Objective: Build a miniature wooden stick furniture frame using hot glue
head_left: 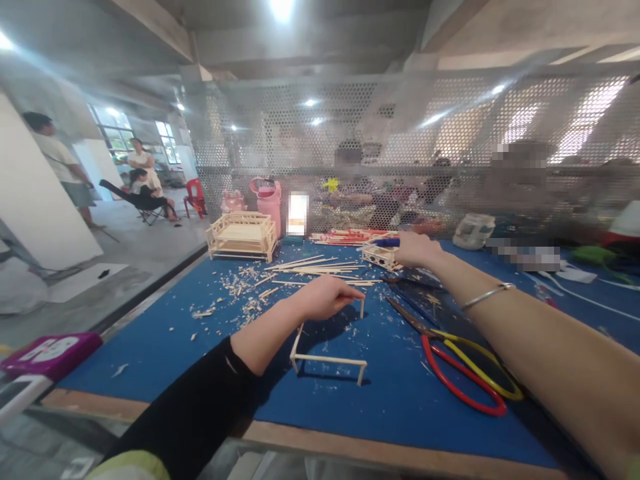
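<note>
Thumb and fingers of my left hand (323, 298) are pinched at the far end of a small frame of thin wooden sticks (327, 360), which stands on short legs on the blue tabletop. Part of that frame lies hidden beneath the hand. Farther forward and to the right, my right hand (419, 249) is closed around the end of a blue pen-like tube (387, 243) with a pale tip; its fingertips are mostly hidden. Just under this tube is a small wooden stick structure (381, 257). Loose wooden sticks (320, 268) lie between and beyond my hands.
Red-and-yellow-handled scissors (450, 360) lie beneath my right forearm, beside dark-bladed pliers or cutters (413, 293). A wooden model bed (243, 237) stands back left, near a pink bottle (269, 207). Shavings (245, 287) litter the blue table (165, 360). A perforated screen (310, 133) rises behind.
</note>
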Action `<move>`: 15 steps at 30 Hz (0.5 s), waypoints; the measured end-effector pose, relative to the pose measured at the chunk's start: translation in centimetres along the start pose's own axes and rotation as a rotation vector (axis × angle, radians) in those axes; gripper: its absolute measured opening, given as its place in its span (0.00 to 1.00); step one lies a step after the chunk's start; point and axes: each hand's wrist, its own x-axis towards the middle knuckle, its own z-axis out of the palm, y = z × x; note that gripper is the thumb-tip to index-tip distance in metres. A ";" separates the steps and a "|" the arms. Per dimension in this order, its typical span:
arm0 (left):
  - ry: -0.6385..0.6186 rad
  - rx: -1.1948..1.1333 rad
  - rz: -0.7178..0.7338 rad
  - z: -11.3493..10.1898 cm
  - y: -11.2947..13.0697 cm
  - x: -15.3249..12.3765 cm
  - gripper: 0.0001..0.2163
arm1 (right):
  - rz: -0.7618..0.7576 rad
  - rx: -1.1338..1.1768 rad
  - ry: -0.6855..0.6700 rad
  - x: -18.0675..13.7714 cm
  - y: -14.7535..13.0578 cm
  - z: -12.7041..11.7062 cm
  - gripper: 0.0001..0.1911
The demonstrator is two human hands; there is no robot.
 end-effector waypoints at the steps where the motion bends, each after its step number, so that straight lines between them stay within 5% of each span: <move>1: -0.003 0.001 0.001 0.0 0.0 0.0 0.14 | 0.007 -0.027 -0.002 0.2 -0.2 0.1 0.24; 8: -0.014 0.017 0.000 0.0 0.0 0.0 0.14 | 0.025 -0.105 -0.064 2.7 -1.1 0.6 0.18; 15: -0.030 0.030 0.004 -0.2 0.3 -0.1 0.14 | 0.082 0.125 -0.049 2.9 -0.6 1.3 0.16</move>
